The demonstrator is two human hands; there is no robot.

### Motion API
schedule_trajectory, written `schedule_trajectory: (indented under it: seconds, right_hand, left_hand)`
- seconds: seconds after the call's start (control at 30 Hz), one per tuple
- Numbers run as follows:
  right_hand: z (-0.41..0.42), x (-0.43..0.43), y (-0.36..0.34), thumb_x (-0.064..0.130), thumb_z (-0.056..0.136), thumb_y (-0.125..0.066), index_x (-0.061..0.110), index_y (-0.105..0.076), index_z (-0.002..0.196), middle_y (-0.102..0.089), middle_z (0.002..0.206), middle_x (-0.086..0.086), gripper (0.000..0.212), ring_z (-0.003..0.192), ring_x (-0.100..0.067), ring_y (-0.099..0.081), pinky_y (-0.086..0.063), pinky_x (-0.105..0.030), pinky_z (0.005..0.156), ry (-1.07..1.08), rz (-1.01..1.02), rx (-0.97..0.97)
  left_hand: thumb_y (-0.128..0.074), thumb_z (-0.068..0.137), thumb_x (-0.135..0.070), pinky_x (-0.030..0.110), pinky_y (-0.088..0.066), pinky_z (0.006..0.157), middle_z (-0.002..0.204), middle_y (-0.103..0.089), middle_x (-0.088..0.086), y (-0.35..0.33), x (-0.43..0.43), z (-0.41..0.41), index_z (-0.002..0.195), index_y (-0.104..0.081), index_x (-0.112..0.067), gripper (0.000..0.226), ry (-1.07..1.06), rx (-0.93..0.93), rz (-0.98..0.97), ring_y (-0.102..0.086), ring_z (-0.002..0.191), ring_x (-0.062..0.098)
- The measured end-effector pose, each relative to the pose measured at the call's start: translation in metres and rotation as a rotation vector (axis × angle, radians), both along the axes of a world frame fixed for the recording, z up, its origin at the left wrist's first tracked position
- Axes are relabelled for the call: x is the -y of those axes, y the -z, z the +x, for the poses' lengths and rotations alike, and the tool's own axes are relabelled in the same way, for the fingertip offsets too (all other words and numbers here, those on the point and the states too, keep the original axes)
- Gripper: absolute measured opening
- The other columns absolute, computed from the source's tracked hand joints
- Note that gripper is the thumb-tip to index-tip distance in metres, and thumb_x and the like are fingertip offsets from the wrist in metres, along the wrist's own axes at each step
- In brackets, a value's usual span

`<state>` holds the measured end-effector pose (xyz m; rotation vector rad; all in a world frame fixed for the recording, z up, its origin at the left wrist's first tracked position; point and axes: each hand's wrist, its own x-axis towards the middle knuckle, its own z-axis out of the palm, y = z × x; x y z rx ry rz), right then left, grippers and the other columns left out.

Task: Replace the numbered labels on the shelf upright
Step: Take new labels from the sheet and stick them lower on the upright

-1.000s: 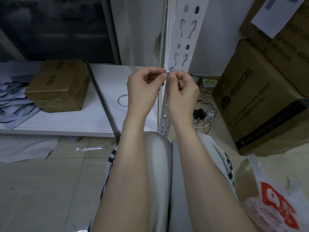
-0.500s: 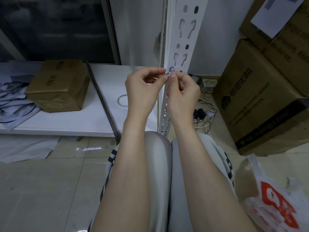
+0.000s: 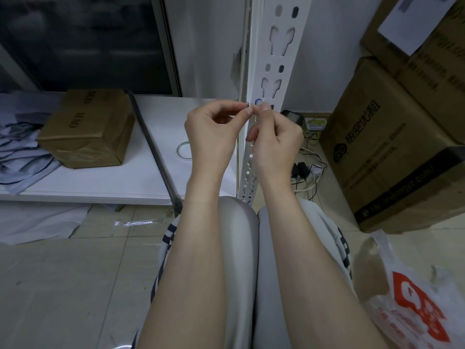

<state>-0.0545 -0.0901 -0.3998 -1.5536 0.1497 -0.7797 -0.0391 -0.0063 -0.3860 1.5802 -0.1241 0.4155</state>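
One brown carton (image 3: 88, 127) sits on the white shelf board (image 3: 113, 182) at left, with a tape ring (image 3: 183, 149) lying to its right. Left hand (image 3: 214, 132): thumb and forefinger pinch a tiny label (image 3: 247, 105), held just in front of the shelf upright (image 3: 271, 71), at its left edge. A blue-outlined label (image 3: 258, 102) is stuck on the upright just beside it. Right hand (image 3: 276, 139): fingers curled, tips close against the pinched label; cannot tell whether they grip it. Stacked cartons (image 3: 377, 152) stand at right, with a plastic bag (image 3: 415, 303) on the floor below.
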Motion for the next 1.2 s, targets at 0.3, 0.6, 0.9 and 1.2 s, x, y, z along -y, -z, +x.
schedule_trajectory:
  seconds: [0.3,0.6,0.9,1.2]
  right_hand:
    - [-0.001,-0.0032,0.0007,0.032,0.098,-0.044,0.002,-0.07,0.063,-0.052,0.043,-0.001,0.054,0.047,-0.023,-0.053,-0.05,-0.045,0.064,0.049,-0.117,0.026]
    - [-0.0007,-0.0011,0.0,0.017,0.096,-0.05,0.011,-0.074,0.078,-0.054,0.05,0.007,0.031,0.049,-0.014,-0.05,-0.047,-0.036,0.058,-0.015,0.02,0.003]
    - [-0.0023,0.0028,-0.0046,0.0,0.088,-0.066,0.006,-0.07,0.083,-0.065,0.059,0.0,0.008,0.054,-0.006,-0.06,-0.045,-0.024,0.055,-0.113,0.164,-0.097]
    - [0.0003,0.0043,-0.0027,0.004,0.086,-0.07,0.016,-0.068,0.077,-0.059,0.055,0.003,0.014,0.057,-0.015,-0.056,-0.053,-0.043,0.063,-0.062,0.121,-0.086]
  left_hand:
    - [-0.07,0.084,-0.01,0.04,-0.061,0.074,0.076,-0.075,0.0,0.0006,0.0015,0.0009,0.082,-0.074,-0.015,0.007,-0.028,-0.051,0.001,-0.072,0.071,0.015]
    - [-0.068,0.087,-0.009,0.035,-0.059,0.069,0.077,-0.075,0.004,0.0014,0.0029,0.0007,0.08,-0.07,-0.014,0.009,-0.004,-0.092,-0.008,-0.07,0.067,0.015]
    - [-0.07,0.085,-0.006,0.034,-0.059,0.067,0.075,-0.072,0.008,0.0008,0.0027,0.0003,0.081,-0.07,-0.013,0.008,0.017,-0.08,-0.023,-0.07,0.067,0.016]
    - [-0.068,0.086,-0.005,0.024,-0.053,0.058,0.072,-0.072,0.006,-0.0052,0.0044,-0.0046,0.081,-0.074,-0.006,0.008,0.048,-0.097,-0.073,-0.067,0.06,0.01]
